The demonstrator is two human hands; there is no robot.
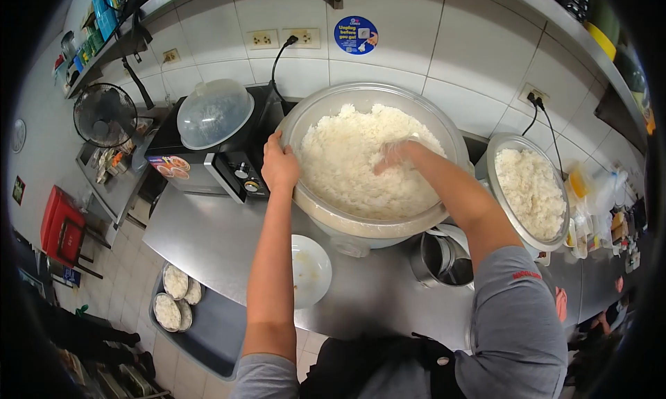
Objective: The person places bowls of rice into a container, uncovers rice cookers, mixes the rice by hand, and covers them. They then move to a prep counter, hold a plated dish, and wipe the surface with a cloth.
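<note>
A large round rice cooker (312, 203) full of white cooked rice (347, 139) stands on the steel counter. My left hand (280, 164) grips its left rim, fingers bent over the edge. Inside the pot, my right hand (401, 155) is down in the rice near the middle right. Motion smears its fingers, and something clear and whitish shows around them; whether that is a glove or a tool I cannot tell. Below the cooker lie a white plate (312, 270) with yellowish stains and a metal pot (424, 261) with utensils in it.
A second rice cooker (491, 164) with rice stands at right. To the left sits a black microwave (208, 170) with a clear plastic cover (215, 114) on top. Lower left, a grey tray (215, 336) carries several bowls of rice (175, 281). A steel shelf (541, 10) runs overhead.
</note>
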